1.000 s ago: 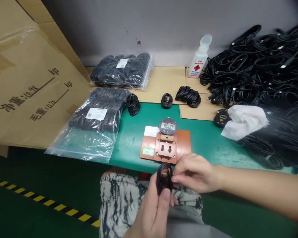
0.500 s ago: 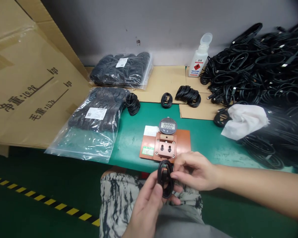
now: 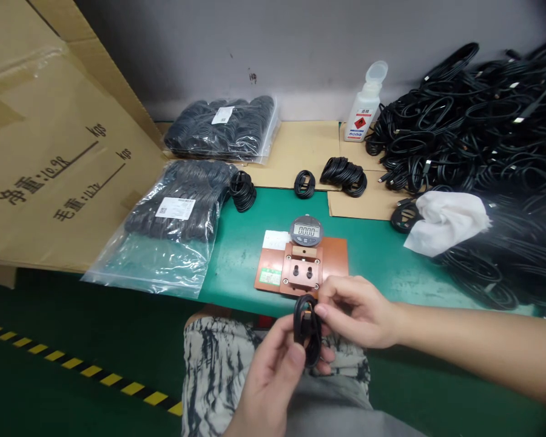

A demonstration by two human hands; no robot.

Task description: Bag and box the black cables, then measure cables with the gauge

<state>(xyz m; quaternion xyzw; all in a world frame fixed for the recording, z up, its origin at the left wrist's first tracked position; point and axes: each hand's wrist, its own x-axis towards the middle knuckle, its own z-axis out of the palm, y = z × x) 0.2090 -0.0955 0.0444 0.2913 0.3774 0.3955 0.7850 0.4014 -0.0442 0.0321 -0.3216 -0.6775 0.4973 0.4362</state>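
Observation:
A coiled black cable point(image 3: 316, 349) is held over my lap, just off the table's front edge. My left hand point(image 3: 277, 364) grips the coil from the left, thumb in front and fingers behind. At the coil's upper right, the thumb and forefinger of my right hand point(image 3: 357, 309) pinch its edge. A cable plug point(image 3: 306, 321) with an orange-coloured tip shows inside the loop. Just beyond the hands lies a copper-coloured gauge fixture point(image 3: 334, 261), its round digital dial point(image 3: 306, 230) reading 0.000.
Behind the fixture lie a single coil point(image 3: 304, 184) and a row of coils point(image 3: 344, 176). Bagged coils point(image 3: 177, 200) and a cardboard box point(image 3: 64, 152) stand left. At right are a bottle point(image 3: 363, 112), a white cloth point(image 3: 450, 221) and a large cable heap point(image 3: 477, 133).
The coil has shifted slightly right and turned a little in my fingers, so the plug's orange tip shows more plainly. Both hands keep their hold.

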